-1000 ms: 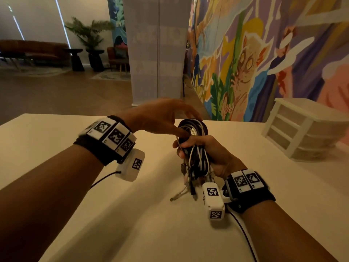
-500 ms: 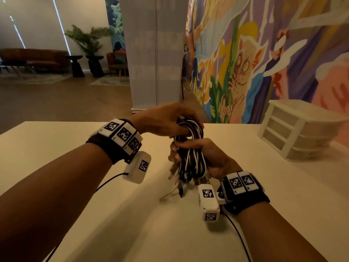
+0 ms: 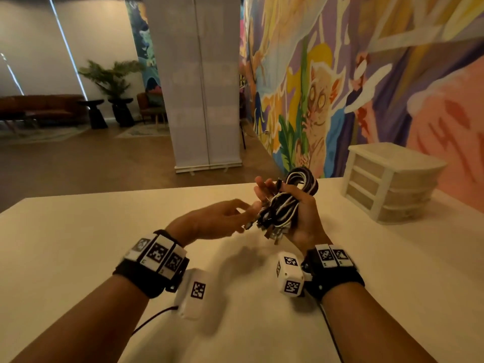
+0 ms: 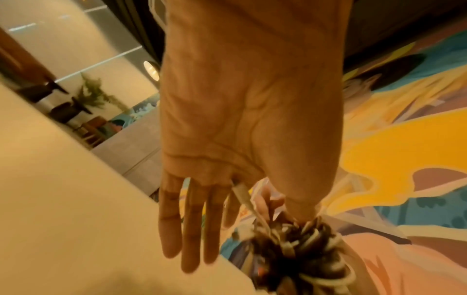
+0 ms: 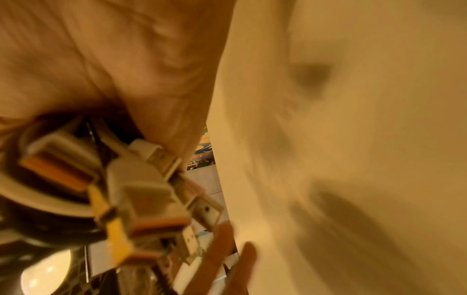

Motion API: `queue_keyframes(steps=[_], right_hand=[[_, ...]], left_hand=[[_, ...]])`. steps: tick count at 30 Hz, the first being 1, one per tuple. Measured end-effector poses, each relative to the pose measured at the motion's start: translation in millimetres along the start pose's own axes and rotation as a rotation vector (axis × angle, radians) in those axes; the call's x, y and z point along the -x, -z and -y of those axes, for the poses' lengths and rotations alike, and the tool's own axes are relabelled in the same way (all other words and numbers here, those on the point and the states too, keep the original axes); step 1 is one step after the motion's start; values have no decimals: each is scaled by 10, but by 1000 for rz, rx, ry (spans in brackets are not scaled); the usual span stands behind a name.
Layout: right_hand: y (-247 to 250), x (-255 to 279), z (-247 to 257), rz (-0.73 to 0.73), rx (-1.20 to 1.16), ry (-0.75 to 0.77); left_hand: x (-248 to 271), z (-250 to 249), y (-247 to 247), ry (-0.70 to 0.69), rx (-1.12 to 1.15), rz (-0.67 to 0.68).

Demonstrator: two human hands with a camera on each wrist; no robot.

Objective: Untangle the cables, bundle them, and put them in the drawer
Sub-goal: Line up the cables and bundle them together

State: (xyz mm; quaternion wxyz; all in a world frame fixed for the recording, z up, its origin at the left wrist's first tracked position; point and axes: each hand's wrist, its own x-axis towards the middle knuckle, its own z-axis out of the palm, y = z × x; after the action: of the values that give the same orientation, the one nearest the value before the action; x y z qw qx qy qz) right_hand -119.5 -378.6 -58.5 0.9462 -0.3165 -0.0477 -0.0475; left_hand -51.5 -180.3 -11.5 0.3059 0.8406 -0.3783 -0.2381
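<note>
A bundle of black and white cables (image 3: 284,209) lies coiled in my right hand (image 3: 277,195), which is turned palm up with fingers and thumb curled round it, above the table. Its loop (image 3: 303,179) sticks out past the hand. The plug ends (image 5: 141,189) hang from the near side. My left hand (image 3: 243,210) reaches in from the left with fingers nearly straight (image 4: 192,229). Its thumb and fingertips touch the plug ends of the bundle (image 4: 303,249). A white three-drawer unit (image 3: 387,184) stands at the right rear, all drawers closed.
The cream table (image 3: 104,244) spreads under both arms, its far edge just beyond the hands. A mural wall runs behind the drawer unit. A white banner stand (image 3: 204,100) and a lounge with plants lie beyond the table.
My right hand has turned palm up and moved right and farther away with the bundle. My left hand has left the top of the coil and now reaches the plug ends from the left.
</note>
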Motion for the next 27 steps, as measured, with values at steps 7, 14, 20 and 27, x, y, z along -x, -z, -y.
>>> queue_keyframes(steps=[7,14,20,27], right_hand=[[-24,8,112,-139,51,184],[86,-74,83,-264,386,204],[7,-66,41,-341,747,176],[-53,-14,66,-204,874,63]], left_hand=[[-31,-131,-209,-65,287,-270],[-58,-238,-63,-40,333,-406],[-144,-121,13,-97,64,-499],[-175,-124,34,-198,171,-598]])
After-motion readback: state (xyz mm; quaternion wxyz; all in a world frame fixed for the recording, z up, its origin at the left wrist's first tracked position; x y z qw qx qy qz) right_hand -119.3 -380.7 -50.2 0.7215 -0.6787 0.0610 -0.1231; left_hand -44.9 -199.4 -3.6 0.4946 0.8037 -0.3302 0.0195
